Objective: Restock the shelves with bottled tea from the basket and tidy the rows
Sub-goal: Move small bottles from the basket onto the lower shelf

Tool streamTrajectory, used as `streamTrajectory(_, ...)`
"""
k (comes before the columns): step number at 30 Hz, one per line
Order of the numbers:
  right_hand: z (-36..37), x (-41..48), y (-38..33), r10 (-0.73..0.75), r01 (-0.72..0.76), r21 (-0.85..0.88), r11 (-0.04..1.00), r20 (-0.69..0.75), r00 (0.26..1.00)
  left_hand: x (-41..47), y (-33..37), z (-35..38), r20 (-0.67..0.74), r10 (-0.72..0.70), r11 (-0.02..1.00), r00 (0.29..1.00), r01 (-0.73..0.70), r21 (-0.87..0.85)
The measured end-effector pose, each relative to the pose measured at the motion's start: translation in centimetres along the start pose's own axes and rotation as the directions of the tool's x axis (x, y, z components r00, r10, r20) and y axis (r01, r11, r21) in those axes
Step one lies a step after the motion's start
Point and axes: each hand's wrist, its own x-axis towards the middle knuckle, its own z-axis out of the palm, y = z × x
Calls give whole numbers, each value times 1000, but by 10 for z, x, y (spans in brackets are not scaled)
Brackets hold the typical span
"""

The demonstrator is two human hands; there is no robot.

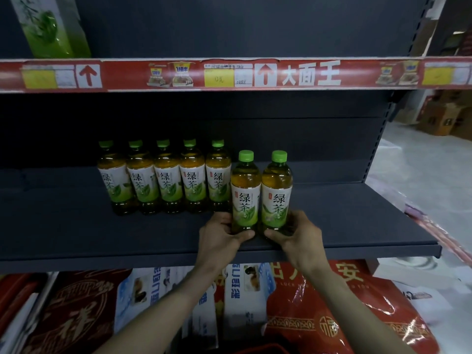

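Note:
Several green-tea bottles with green caps (166, 175) stand in a row at the back of the dark shelf (76, 221). Two more bottles stand side by side nearer the front edge. My left hand (219, 233) grips the base of the left front bottle (245, 192). My right hand (298, 233) grips the base of the right front bottle (277, 190). Both bottles stand upright on the shelf and touch each other.
A red price strip (235, 74) fronts the upper shelf, where one more tea bottle (48, 26) shows at the top left. Red and white packaged goods (319, 302) lie below the shelf. A red basket rim (255, 350) peeks in at the bottom. Cardboard boxes (439, 116) sit on the floor at right.

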Motion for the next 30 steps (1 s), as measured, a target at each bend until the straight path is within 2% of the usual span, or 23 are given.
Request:
streamTrajectory(4,3,13,5,-8,7,-55,998,-18,1000,14,1,3,-3,-22,1000,1000,22,20)
streamTrajectory(8,8,29,6,13,-14,-64,998,-28,1000,28,5,6,-60,-4,991,998,12,131)
streamTrajectory(13,14,48,4,43,-46,-87,995,-39,998,44,7,12,-69,-68,964,995,83,254)
streamTrajectory(20,24,65,10,77,-82,-102,991,-55,996,48,9,25,-90,11,889,996,32,458)
streamTrajectory(30,22,64,10,161,-162,-25,987,-22,987,45,6,26,-120,22,887,993,36,460)
